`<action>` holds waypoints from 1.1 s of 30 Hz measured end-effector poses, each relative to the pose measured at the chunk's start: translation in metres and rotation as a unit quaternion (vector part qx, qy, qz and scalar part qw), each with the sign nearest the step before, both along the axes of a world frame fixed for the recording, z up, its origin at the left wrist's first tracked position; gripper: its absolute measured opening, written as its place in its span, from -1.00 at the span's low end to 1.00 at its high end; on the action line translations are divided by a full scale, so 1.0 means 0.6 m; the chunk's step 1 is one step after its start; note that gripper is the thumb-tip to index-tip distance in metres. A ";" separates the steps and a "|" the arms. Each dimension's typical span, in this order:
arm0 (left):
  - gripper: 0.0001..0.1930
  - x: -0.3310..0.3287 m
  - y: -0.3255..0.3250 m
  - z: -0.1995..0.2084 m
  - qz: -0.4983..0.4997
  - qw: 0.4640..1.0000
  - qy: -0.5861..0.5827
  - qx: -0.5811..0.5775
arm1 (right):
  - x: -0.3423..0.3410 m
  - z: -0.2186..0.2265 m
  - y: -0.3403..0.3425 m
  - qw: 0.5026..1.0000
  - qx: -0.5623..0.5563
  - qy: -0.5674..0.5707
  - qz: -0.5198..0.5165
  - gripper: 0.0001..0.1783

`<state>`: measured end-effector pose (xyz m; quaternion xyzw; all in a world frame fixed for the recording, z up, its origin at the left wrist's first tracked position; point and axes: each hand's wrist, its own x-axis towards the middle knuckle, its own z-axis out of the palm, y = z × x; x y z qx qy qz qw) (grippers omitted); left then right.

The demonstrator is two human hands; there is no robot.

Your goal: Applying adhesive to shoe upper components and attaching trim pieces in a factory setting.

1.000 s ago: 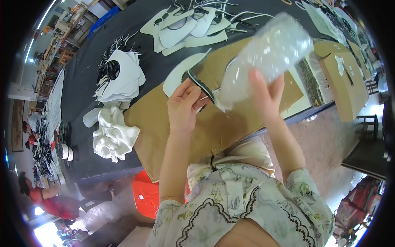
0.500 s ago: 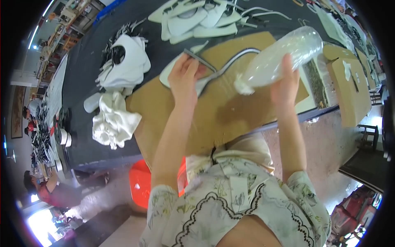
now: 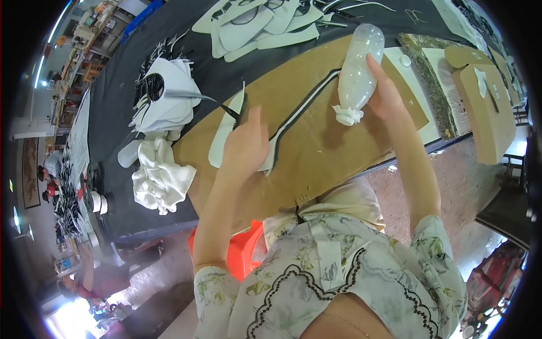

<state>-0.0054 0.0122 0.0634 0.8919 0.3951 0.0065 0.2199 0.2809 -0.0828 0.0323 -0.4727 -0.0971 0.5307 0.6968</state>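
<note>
My right hand is closed round the side of a clear plastic bottle with whitish contents. The bottle's white wrapped end points down toward me, above the brown cardboard sheet. My left hand rests over the cardboard, its fingers mostly curled, by a pale, leaf-shaped piece. A narrow dark-grey strip runs from beside my left thumb out to the left, and its hold is partly hidden. A long black-and-white strip lies curved on the cardboard, its near end beside my left hand.
Stacked white cut pieces and a crumpled white cloth lie on the left. More pale pieces are piled at the back. A cardboard box stands on the right. An orange-red stool is below the table edge.
The bottle has swung more upright, its wrapped end now pointing toward me. My left hand has moved down slightly, and the narrow strip now extends left instead of right.
</note>
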 end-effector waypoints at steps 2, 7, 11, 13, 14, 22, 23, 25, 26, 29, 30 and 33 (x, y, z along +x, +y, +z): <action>-0.63 -0.026 -0.023 -0.006 0.009 1.000 0.004 -0.008 | 0.000 -0.001 -0.001 1.000 0.012 -0.013 0.001 -0.40; -0.67 -0.053 -0.054 -0.046 0.029 0.992 -0.086 0.083 | -0.090 0.030 0.007 0.971 0.081 -0.189 -0.123 -0.48; -0.80 -0.053 -0.063 -0.050 0.009 0.985 -0.135 0.107 | -0.208 0.027 0.027 0.748 0.137 -0.629 -0.161 -0.47; -0.90 -0.054 -0.065 -0.053 0.023 0.980 -0.154 0.122 | -0.241 0.032 0.033 0.763 0.147 -0.622 -0.094 -0.47; -0.90 -0.057 -0.066 -0.055 0.024 0.980 -0.156 0.121 | -0.250 0.034 0.034 0.776 0.158 -0.610 -0.028 -0.46; -0.90 -0.070 -0.066 -0.075 0.018 0.967 -0.217 0.133 | -0.253 0.012 0.072 0.795 0.184 -0.575 -0.055 -0.41; -0.90 -0.074 -0.066 -0.076 0.017 0.968 -0.216 0.129 | -0.258 0.018 0.071 0.766 0.176 -0.616 -0.048 -0.41; -0.90 -0.074 -0.064 -0.074 0.031 0.967 -0.220 0.124 | -0.238 0.027 0.076 0.777 0.134 -0.614 -0.036 -0.40; -0.90 -0.073 -0.064 -0.073 0.032 0.966 -0.222 0.126 | -0.239 0.027 0.076 0.776 0.137 -0.615 -0.036 -0.40; -0.90 -0.068 -0.064 -0.074 0.027 0.967 -0.220 0.130 | -0.263 0.026 0.066 0.720 0.229 -0.653 -0.054 -0.42; -0.90 -0.067 -0.060 -0.075 0.028 0.965 -0.227 0.127 | -0.253 0.025 0.070 0.718 0.228 -0.655 -0.056 -0.42; -0.90 -0.073 -0.066 -0.073 0.027 0.965 -0.231 0.123 | -0.189 0.018 0.087 0.746 0.169 -0.638 -0.084 -0.44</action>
